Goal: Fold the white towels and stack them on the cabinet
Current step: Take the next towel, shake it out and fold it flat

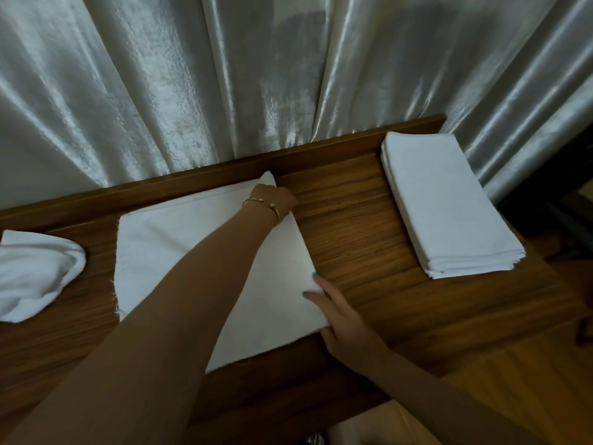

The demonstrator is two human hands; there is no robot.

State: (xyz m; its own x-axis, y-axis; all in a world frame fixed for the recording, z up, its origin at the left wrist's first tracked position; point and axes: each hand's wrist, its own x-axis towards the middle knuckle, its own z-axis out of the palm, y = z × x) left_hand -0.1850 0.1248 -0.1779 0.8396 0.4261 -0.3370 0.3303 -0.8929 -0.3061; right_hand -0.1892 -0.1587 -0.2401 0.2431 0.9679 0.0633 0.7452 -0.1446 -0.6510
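Head view: on the wooden cabinet (353, 220), the left hand (276, 200) pinches — apparently — the far corner of a half-folded white towel (179, 252); the right hand (340, 319) rests flat-fingered on its near edge — folded stack (446, 203) right, crumpled towel (35, 274) left.

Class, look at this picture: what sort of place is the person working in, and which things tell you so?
Probably a hotel room or guest bedroom: shiny curtains hang behind a wooden cabinet, where a stack of folded white towels sits.

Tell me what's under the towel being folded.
The flat towel lies on the wooden cabinet top. Whether anything lies beneath it cannot be seen; the cloth covers that area.
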